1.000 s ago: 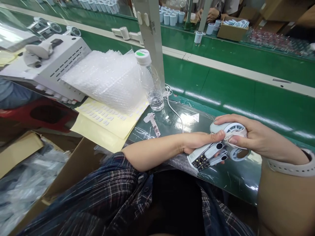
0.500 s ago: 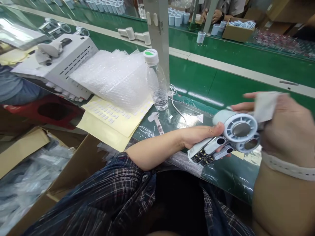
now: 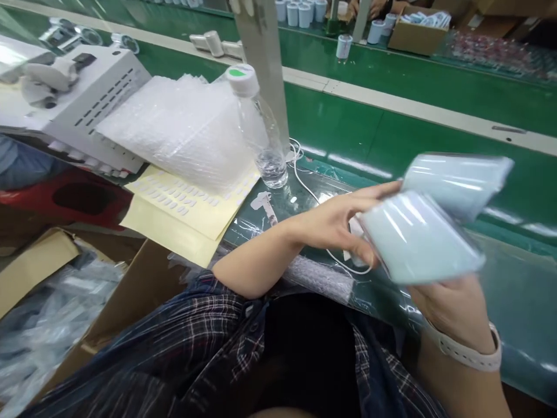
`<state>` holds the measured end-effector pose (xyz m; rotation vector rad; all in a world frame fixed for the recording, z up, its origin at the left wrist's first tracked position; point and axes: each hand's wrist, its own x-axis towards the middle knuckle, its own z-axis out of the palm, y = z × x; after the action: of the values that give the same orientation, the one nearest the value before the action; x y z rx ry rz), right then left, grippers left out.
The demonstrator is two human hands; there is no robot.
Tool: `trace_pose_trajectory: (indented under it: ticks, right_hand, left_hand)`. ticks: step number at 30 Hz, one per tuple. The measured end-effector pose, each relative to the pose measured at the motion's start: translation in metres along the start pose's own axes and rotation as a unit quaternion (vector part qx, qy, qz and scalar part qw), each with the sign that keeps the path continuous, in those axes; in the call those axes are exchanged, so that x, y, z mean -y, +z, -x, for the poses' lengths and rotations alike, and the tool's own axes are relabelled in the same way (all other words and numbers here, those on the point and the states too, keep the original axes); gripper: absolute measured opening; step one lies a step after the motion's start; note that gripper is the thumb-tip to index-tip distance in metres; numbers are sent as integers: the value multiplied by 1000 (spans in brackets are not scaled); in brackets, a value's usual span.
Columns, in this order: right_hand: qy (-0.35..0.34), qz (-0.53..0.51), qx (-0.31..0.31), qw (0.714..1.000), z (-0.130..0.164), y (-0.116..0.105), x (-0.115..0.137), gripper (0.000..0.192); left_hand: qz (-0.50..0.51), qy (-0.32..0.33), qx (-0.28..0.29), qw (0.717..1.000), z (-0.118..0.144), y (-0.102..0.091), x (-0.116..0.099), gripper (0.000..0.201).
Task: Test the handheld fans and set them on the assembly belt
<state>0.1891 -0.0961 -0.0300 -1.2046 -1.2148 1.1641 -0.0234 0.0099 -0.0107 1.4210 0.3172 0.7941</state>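
Note:
Two pale-blue plastic housings (image 3: 422,238), glossy and blurred by motion, are held up side by side above the bench, their smooth sides turned to me. My left hand (image 3: 335,220) grips them at their left end, thumb in front and fingers reaching behind. From below, my right hand (image 3: 456,307), with a white band at the wrist, holds the housings; its fingers are mostly hidden behind them. A small whitish piece shows between my left thumb and fingers; I cannot make out what it is.
A water bottle (image 3: 261,133) stands by a metal post (image 3: 265,69). Left of it lie bubble-wrap sheets (image 3: 174,128) and yellow sticker sheets (image 3: 183,220). A white cable (image 3: 304,180) crosses the bench. A cardboard box (image 3: 126,290) of plastic bags sits lower left. Blue-white cups (image 3: 300,14) stand across.
The housings have turned over, hiding their round grilles and circuit boards. My right hand has moved down and left beneath them; the white cloth-like piece it held is no longer visible there.

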Motion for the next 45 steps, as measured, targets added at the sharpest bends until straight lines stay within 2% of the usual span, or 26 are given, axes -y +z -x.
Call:
trace_pose_trajectory:
  ticks: [2, 5, 9, 13, 16, 20, 25, 30, 41, 45]
  right_hand:
    - [11, -45, -26, 999, 8, -1, 2, 60]
    - [17, -103, -74, 992, 13, -3, -1, 62]
    - [26, -117, -115, 986, 23, -10, -7, 47]
    - [28, -169, -82, 982, 31, -14, -7, 30]
    - [14, -183, -68, 981, 31, -12, -7, 27]
    - [8, -174, -53, 983, 28, -9, -8, 26]
    - [17, -166, -81, 983, 23, -7, -12, 26]
    - [35, -165, -76, 983, 21, -7, -16, 27]
    - [11, -161, -77, 984, 23, -10, -15, 23]
    - [23, -166, -91, 982, 21, -9, -16, 27]
  left_hand:
    - [73, -22, -34, 997, -2, 7, 14, 60]
    - [172, -49, -66, 982, -5, 18, 31, 59]
    - [230, -86, -37, 969, -6, 28, 37, 59]
    - [209, -90, -34, 973, -5, 33, 37, 65]
    - [188, -96, -34, 977, -6, 34, 40, 62]
    - [148, -79, 3, 986, -9, 32, 41, 66]
    - [124, -73, 10, 990, -11, 29, 39, 65]
    - [141, -62, 14, 988, -11, 28, 43, 58]
    - [153, -77, 1, 985, -7, 31, 40, 64]
    - [136, -93, -25, 986, -9, 33, 39, 63]
